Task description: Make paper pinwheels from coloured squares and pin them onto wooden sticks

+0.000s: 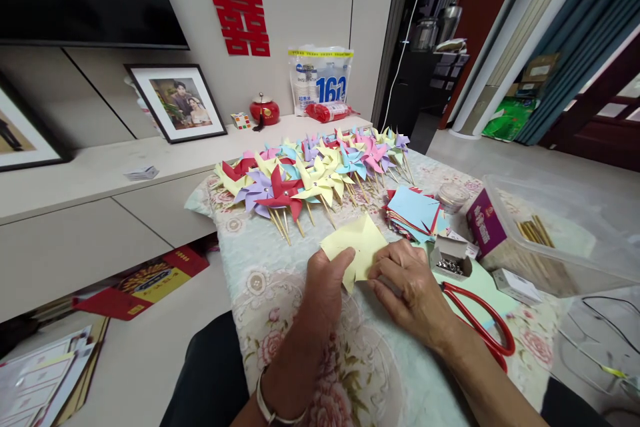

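Pinching the pale yellow folded paper sheet (356, 245) from both sides, the left hand (324, 287) and right hand (407, 283) pressed it flat on the floral tablecloth (270, 293). Beyond lay a row of finished paper pinwheels on sticks (310, 177). A stack of coloured paper squares (414, 212) crowded the right, red-handled scissors (480, 320) beside the wrist. Bare cloth lay left, table edge close.
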A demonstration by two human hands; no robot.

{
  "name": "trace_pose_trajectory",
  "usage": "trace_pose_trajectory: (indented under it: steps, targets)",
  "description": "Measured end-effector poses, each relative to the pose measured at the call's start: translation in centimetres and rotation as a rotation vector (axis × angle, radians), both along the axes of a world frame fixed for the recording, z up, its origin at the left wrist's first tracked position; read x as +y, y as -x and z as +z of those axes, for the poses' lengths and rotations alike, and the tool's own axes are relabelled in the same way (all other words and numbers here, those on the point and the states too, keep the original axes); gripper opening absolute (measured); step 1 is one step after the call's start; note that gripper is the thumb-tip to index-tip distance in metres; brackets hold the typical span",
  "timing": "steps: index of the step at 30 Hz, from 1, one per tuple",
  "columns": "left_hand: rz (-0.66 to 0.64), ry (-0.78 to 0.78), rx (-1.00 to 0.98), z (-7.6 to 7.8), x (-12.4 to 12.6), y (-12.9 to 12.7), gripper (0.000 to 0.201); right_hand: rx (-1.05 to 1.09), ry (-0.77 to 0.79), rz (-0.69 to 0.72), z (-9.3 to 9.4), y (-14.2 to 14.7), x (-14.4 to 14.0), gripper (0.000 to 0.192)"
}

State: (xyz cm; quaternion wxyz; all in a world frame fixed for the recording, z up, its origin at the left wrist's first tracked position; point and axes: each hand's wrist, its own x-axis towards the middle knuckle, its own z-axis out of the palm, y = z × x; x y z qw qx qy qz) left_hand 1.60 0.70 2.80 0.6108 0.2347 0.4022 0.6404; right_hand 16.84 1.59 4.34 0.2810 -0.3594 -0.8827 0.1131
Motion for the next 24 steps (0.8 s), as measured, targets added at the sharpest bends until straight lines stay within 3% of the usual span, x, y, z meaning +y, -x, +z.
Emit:
trace_pose_trajectory:
  steps: [11,24]
  targets:
    - [-0.045,0.085,0.143,-0.5,-0.1,-0.2,0.033,0.110,0.166,-0.180,-0.3,0.3,0.1,0.017]
    - [-0.050,0.096,0.170,-0.5,-0.1,-0.3,0.035,0.144,0.216,-0.239,-1.1,0.1,0.7,0.019]
